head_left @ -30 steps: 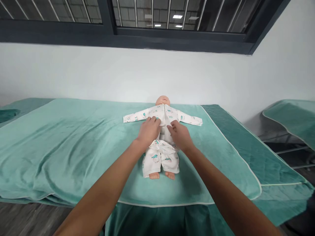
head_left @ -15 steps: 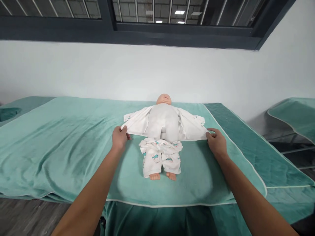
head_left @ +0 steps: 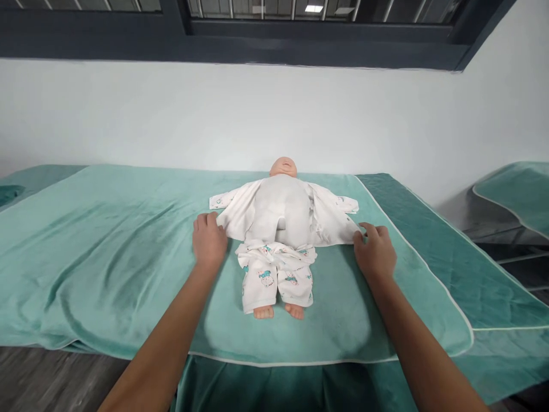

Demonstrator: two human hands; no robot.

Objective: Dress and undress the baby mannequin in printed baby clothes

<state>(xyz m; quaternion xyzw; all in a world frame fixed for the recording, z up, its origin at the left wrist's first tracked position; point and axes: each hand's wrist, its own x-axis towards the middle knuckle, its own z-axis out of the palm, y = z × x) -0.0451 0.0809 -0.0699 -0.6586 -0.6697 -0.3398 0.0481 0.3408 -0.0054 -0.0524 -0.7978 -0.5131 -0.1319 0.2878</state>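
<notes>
A baby doll (head_left: 283, 167) lies on its back, head toward the wall and feet toward me. Its white long-sleeved shirt (head_left: 332, 220) is spread open to both sides over a pale grey-white torso. White printed trousers (head_left: 261, 280) are bunched low on its legs, with bare feet showing below. My left hand (head_left: 209, 243) is closed at the corner of the left shirt flap, its fingertips partly hidden. On the other side, my right hand (head_left: 375, 252) pinches the lower corner of the right flap between thumb and fingers.
A light green blanket (head_left: 128, 229) with wrinkles on its left side covers the bed beneath the doll. Darker green quilted bedding (head_left: 450, 252) shows at the right. Behind stand a white wall (head_left: 274, 114) and a dark window frame (head_left: 300, 46).
My left hand has turned so its back faces up, and the left flap is drawn in and less stretched. The right flap has also slackened slightly. The view has tilted down a little.
</notes>
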